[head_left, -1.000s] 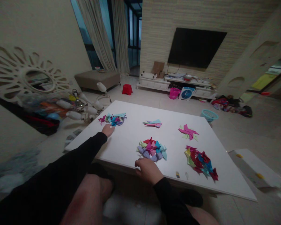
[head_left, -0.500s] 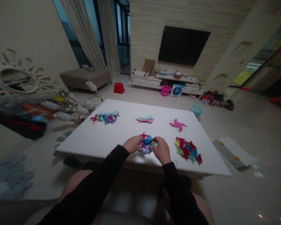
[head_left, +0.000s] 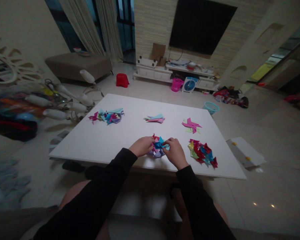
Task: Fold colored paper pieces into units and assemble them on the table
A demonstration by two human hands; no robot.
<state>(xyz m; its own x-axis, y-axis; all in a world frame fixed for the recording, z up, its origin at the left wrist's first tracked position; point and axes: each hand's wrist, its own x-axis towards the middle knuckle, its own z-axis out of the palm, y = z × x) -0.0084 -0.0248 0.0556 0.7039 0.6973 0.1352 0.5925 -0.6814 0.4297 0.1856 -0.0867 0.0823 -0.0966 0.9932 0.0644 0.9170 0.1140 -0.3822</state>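
blue folded paper (head_left: 159,145) is clamped in left fingers (head_left: 151,141) and right fingers (head_left: 166,144), over a mixed-colour pile (head_left: 157,153).

No text, label, brand, number or sign readable from my end. Folded blue paper (head_left: 159,145) at 5 o'clock, dark wall screen (head_left: 202,26) at 1 o'clock, blue-and-white panel (head_left: 189,85) at 2 o'clock: any print there too small, dim or blurred for me to make out.
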